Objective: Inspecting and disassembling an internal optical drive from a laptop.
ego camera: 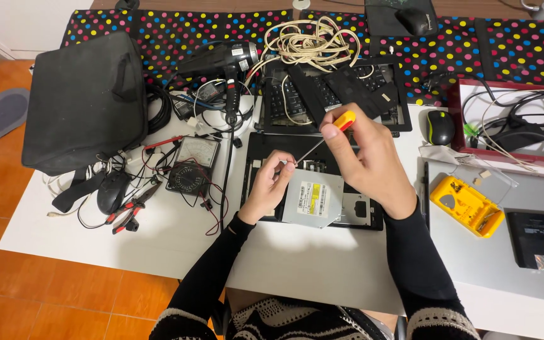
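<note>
My right hand (373, 160) is closed around the orange-handled screwdriver (323, 138), its shaft slanting down toward my left hand (271, 186), whose fingertips pinch together at the tip. Both hover over the silver optical drive (313, 201), which lies on the opened black laptop base (360, 211). Left of the drive sits an analog multimeter (191, 165); right of it lies a yellow bit case (466, 205).

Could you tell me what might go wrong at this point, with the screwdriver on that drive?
1. The screwdriver tip meets the silver optical drive right at the left hand's fingertips; a slip could jab them.
2. The right hand holds the handle high, so the tip may cam out and damage a screw.
3. The drive lies loosely on the opened laptop base; a freed screw might drop inside.
</note>
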